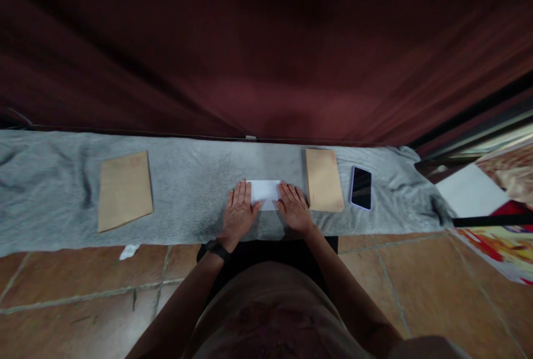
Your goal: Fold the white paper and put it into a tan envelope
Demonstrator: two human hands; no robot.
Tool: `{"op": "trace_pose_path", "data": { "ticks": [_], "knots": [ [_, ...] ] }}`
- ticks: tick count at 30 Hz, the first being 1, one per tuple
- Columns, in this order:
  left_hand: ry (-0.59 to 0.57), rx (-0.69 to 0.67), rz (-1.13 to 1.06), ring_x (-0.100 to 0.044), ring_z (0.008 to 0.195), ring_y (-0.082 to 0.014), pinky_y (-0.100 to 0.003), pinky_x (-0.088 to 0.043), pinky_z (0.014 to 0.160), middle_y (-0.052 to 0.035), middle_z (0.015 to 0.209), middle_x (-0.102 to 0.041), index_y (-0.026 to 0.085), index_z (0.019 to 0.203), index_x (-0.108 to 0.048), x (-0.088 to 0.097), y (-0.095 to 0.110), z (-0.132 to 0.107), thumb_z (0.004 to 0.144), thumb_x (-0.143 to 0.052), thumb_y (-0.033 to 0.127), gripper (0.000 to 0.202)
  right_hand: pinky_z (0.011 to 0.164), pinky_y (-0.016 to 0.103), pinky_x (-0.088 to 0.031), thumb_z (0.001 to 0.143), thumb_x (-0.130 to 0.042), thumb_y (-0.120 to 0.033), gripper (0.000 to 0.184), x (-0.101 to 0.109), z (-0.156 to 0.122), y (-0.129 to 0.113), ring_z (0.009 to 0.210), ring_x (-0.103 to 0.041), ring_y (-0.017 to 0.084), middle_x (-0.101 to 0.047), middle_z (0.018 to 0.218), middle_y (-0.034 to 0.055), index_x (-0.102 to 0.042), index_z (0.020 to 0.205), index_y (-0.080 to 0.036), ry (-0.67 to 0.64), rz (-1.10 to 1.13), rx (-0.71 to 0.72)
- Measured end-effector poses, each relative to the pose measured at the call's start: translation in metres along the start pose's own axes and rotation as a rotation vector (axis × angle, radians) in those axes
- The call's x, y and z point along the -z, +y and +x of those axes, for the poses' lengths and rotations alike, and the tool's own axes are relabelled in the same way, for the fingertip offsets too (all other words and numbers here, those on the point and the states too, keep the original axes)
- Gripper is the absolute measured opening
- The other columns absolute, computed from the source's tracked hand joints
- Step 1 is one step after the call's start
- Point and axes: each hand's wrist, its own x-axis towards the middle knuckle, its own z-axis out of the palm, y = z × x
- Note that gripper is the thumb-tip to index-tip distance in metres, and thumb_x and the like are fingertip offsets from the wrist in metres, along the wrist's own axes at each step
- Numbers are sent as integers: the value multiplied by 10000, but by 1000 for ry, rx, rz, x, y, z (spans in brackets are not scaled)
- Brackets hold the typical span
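A small folded white paper (pixel 265 191) lies on a grey cloth (pixel 187 192) spread over the floor. My left hand (pixel 238 213) rests flat on the paper's left end, fingers stretched out and together. My right hand (pixel 293 207) lies flat on its right end, fingers also extended. Both palms press down on the sheet; neither hand grips anything. A dark band sits on my left wrist.
A brown envelope (pixel 124 190) lies on the cloth at left, another brown envelope (pixel 323 187) just right of my right hand, then a dark phone (pixel 361 188). A dark red curtain hangs behind. Tiled floor in front holds a white scrap (pixel 129 251); colourful papers (pixel 495 237) lie at right.
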Motion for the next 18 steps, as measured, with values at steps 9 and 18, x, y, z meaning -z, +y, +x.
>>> {"op": "trace_pose_path", "data": {
  "ticks": [9, 18],
  "knots": [
    [39, -136, -55, -311, 1559, -290, -519, -312, 1262, -192, 1643, -384, 56, 1594, -344, 2, 35, -4, 1051, -311, 321, 606, 1276, 484, -239, 1096, -384, -354, 531, 1, 1, -2, 1530, -370, 261, -409, 1643, 85, -398, 1595, -175, 6, 21, -2],
    [-89, -365, -17, -273, 1572, -312, -556, -229, 1287, -120, 1655, -394, 163, 1546, -469, 0, 52, -19, 1027, -427, 554, 652, 1243, 422, -325, 1073, -378, -208, 454, 10, 13, 6, 1475, -453, 211, -523, 1573, 85, -548, 1491, -156, 17, 145, -26]
  ]
}}
